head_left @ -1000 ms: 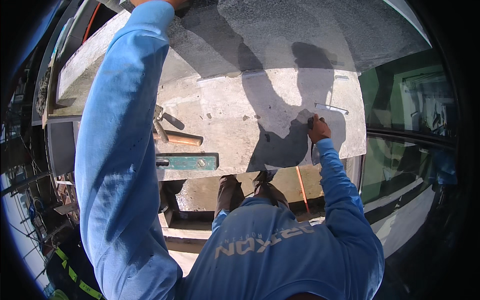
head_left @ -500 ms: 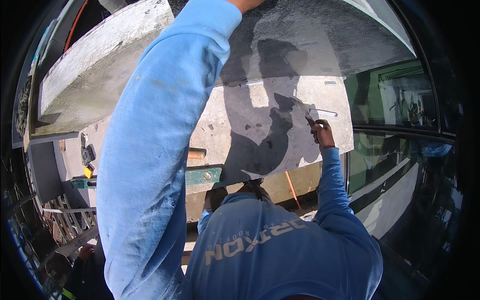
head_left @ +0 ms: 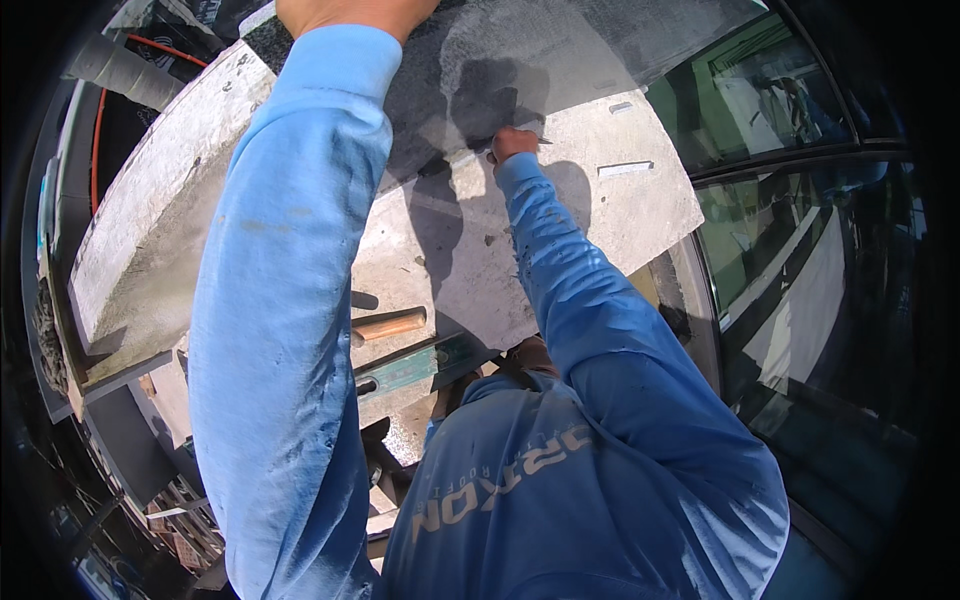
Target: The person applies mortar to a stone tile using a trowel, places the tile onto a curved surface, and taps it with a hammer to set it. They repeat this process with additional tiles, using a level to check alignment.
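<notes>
My left arm reaches far up, and my left hand [head_left: 355,14] is cut off by the top edge, its fingers out of view. It is near the top of a dark grey concrete face [head_left: 520,45]. My right hand [head_left: 513,144] is closed around a trowel; its handle is hidden by the fist, and only a bit of the thin blade [head_left: 543,140] shows beside it. The fist is at the line where the upright grey face meets a pale concrete ledge [head_left: 640,215]. Shadows of my arms fall across both surfaces.
Near me on the ledge lie a green spirit level [head_left: 440,362] and a wooden handle [head_left: 390,326]. A pale strip [head_left: 625,169] lies to the right. A rough white curved wall edge [head_left: 165,180] runs along the left. Glass panes [head_left: 790,250] stand on the right.
My right hand has moved left and farther away with the trowel, from the pale strip to the foot of the grey face. My left hand has shifted left; the view has turned somewhat.
</notes>
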Demonstrator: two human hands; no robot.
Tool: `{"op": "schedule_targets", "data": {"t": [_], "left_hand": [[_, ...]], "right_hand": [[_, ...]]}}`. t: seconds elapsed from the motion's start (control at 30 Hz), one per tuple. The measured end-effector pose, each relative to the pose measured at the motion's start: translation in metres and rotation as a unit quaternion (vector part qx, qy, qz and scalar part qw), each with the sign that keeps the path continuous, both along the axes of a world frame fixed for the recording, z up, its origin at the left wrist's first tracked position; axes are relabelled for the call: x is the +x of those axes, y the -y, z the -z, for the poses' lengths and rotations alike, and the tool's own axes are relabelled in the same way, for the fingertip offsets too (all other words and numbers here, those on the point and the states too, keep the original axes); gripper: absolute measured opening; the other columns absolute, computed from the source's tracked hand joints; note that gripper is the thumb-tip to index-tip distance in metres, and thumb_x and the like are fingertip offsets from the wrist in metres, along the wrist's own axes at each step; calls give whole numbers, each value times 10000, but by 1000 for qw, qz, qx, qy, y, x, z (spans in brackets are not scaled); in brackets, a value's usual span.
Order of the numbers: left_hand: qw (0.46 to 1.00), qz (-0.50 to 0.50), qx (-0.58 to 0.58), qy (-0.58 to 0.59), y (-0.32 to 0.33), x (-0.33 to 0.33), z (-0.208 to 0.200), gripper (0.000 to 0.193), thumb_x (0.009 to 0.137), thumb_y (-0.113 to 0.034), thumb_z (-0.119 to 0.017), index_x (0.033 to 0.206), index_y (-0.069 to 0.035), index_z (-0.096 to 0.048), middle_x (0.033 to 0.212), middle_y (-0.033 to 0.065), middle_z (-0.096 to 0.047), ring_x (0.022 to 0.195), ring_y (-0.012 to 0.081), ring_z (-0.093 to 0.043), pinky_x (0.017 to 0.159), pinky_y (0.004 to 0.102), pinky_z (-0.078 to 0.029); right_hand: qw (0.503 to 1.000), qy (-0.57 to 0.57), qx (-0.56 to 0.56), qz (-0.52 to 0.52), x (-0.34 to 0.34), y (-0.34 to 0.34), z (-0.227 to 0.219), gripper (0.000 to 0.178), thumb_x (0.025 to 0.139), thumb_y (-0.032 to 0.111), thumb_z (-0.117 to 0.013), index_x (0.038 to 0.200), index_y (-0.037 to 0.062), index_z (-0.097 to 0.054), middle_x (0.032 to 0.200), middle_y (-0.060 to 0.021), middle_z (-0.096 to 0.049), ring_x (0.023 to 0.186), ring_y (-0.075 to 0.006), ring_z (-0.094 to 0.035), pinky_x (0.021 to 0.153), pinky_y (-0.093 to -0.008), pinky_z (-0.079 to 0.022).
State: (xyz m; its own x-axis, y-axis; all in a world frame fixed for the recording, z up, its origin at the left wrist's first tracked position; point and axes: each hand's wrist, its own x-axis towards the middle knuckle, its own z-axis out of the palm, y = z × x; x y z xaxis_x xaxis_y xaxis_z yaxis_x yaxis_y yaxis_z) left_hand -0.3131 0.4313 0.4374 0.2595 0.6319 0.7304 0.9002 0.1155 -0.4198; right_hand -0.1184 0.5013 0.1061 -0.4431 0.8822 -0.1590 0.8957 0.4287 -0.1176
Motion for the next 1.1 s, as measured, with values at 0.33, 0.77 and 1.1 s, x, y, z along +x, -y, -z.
{"op": "schedule_targets", "data": {"t": [0.33,0.77,1.1], "left_hand": [[999,-3,8,-37,1,-3,-3,431,900,-384,-494,1227,-146,-643,970,109,-636,922,303,-627,763,450,-518],[998,5,16,-65,9,2,-7,405,883,-312,-546,1236,-136,-633,923,109,-625,882,291,-625,732,448,-522],[997,11,16,-69,9,4,-7,398,869,-256,-585,1244,-128,-626,888,109,-617,851,282,-624,707,446,-525]], "right_hand": [[735,-540,-99,397,-138,125,2,352,831,165,-614,1064,-95,-567,997,-316,-668,1001,-478,-640,887,-476,-505],[682,-561,-135,448,-148,169,-5,532,858,123,-568,1263,-176,-396,1048,-365,-639,1031,-498,-621,916,-479,-487],[542,-629,-344,438,-56,48,-37,457,939,175,-561,1258,-117,-413,1163,-308,-635,1084,-371,-656,888,-402,-523]]}}
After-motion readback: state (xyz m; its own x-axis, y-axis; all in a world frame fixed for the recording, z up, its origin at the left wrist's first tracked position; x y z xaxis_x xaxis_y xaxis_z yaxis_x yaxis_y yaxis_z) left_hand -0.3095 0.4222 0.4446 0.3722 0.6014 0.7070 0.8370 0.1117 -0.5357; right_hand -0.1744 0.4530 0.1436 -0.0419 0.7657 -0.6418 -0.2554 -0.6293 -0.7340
